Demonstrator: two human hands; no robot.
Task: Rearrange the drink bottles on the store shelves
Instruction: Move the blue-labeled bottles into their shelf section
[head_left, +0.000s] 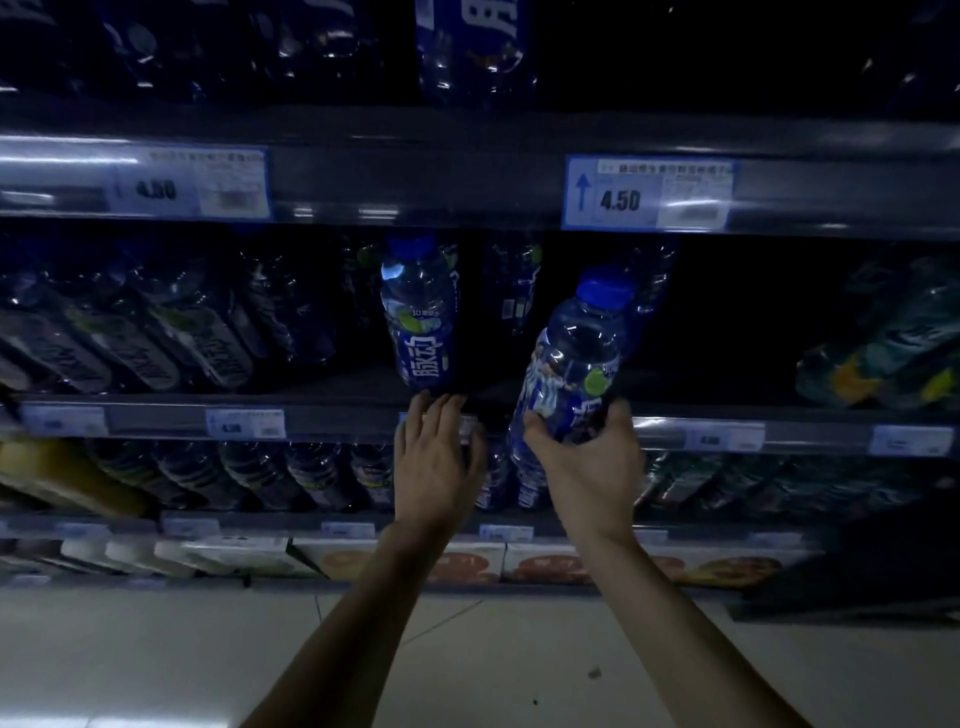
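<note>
Blue-capped bottle (569, 358) is held clear of the shelf, tilted, cap up and to the right. Right hand (587, 457) is wrapped round its lower body. Second bottle (422, 322), same label, stands upright at the front of the middle shelf (337, 415). Left hand (434, 457) has its fingers straight, tips at that bottle's base; seemingly touching, but the light is poor. Dark bottle rows (156, 332) to the left. Price tag (649, 193) above reads 4.50. Cartons (467, 564) on the lowest shelf, pale floor (156, 649) below.

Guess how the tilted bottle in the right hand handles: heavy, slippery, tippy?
The tilted bottle looks full, so probably heavy for its size. Tall, narrow, gripped low by the right hand: may tip when set down. Glossy plastic, possibly slippery.
</note>
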